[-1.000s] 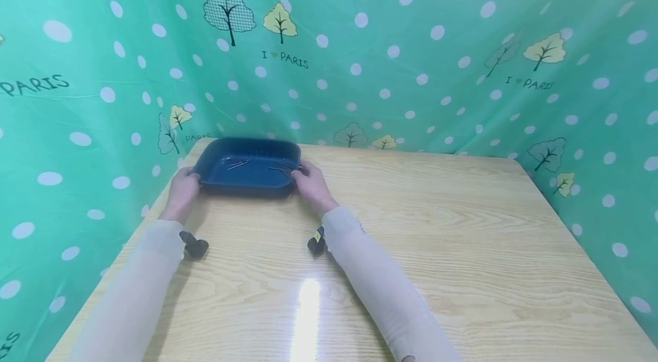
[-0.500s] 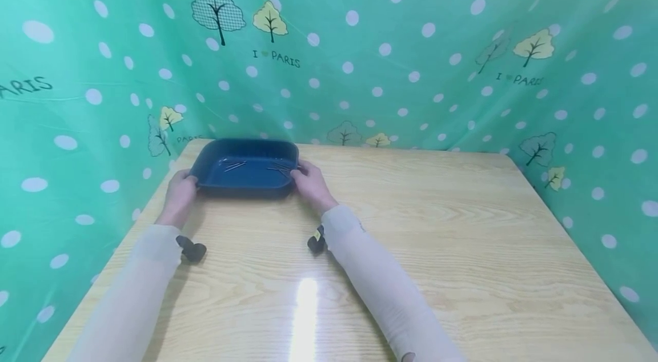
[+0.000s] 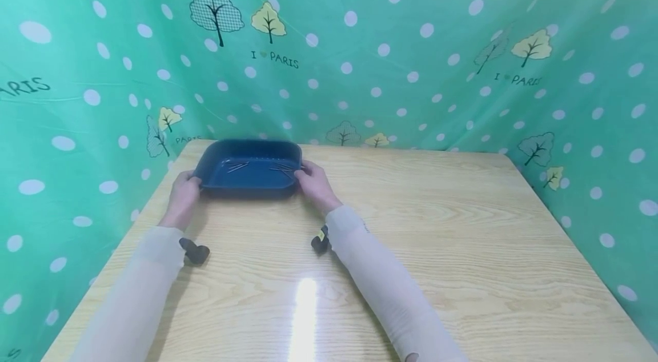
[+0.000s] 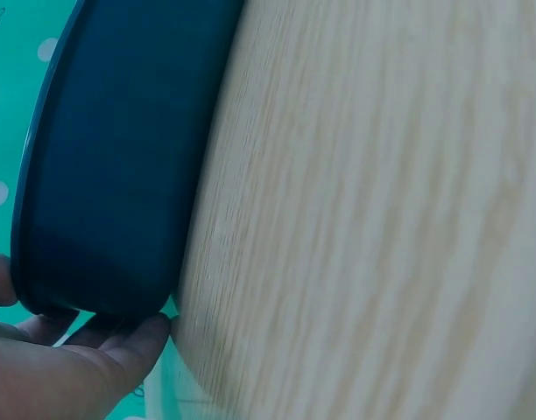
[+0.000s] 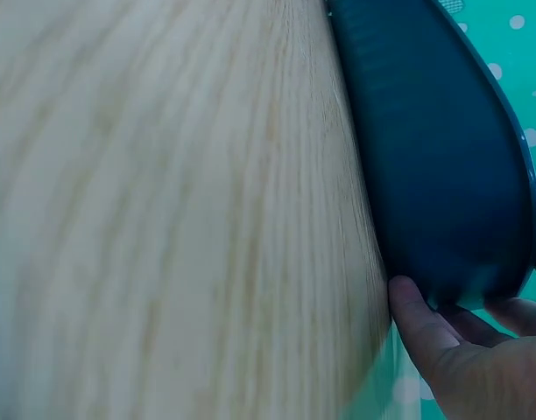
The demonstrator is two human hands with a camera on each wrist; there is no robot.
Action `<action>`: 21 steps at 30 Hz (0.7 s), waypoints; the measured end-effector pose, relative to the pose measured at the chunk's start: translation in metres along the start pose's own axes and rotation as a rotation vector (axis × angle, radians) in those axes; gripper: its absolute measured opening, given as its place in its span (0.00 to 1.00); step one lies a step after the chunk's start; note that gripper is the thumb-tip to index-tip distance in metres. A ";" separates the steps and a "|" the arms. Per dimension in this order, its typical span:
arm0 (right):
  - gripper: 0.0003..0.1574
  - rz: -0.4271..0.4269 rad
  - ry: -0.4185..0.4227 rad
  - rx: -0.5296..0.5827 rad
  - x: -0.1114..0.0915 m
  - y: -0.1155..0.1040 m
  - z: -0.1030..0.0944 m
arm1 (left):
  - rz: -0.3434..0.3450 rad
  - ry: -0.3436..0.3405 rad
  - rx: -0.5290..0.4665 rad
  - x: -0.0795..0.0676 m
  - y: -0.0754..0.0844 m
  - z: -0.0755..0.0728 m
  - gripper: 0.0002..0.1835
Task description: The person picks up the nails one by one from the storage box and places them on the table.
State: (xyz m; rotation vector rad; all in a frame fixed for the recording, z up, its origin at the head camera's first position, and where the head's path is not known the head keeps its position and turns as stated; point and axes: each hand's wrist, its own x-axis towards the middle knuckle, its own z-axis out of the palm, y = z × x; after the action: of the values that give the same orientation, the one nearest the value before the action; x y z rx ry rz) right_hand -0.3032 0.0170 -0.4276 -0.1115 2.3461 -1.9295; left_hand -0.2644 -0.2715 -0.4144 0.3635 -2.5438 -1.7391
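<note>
A dark blue rectangular tray (image 3: 247,193) with raised walls stands at the far left of the table. On its floor lie several thin dark metallic sticks (image 3: 238,167), in two loose groups; their exact kind is too small to tell. My left hand (image 3: 183,193) grips the tray's left end, thumb at the rim and fingers under the outer wall, as the left wrist view shows. At the opposite end, my right hand (image 3: 315,185) holds the tray the same way, its fingertips low near the table in the right wrist view. Whether the tray's base touches the table is unclear.
The wood-grain table (image 3: 437,236) extends right and toward me. A green dotted cloth (image 3: 385,65) hangs behind it and along both sides, close to the tray's back and left. A bright light reflection (image 3: 304,316) lies on the near tabletop.
The tray has shifted slightly right relative to the backdrop, both hands moving with it and keeping their grip. The head view has turned a little. The sticks stay inside the tray.
</note>
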 end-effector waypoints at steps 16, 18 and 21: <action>0.28 0.018 0.011 0.008 0.001 0.005 -0.011 | 0.019 -0.020 -0.025 0.000 0.002 0.009 0.26; 0.28 0.018 0.012 0.003 0.000 0.004 -0.012 | 0.022 -0.012 -0.014 -0.001 0.002 0.010 0.26; 0.28 0.019 0.014 0.002 0.000 0.004 -0.014 | 0.021 -0.017 -0.021 -0.002 0.003 0.012 0.26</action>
State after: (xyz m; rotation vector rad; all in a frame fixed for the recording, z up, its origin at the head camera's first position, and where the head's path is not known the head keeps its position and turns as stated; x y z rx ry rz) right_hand -0.3046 0.0311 -0.4287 -0.0753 2.3450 -1.9306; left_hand -0.2653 -0.2595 -0.4158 0.3213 -2.5286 -1.7680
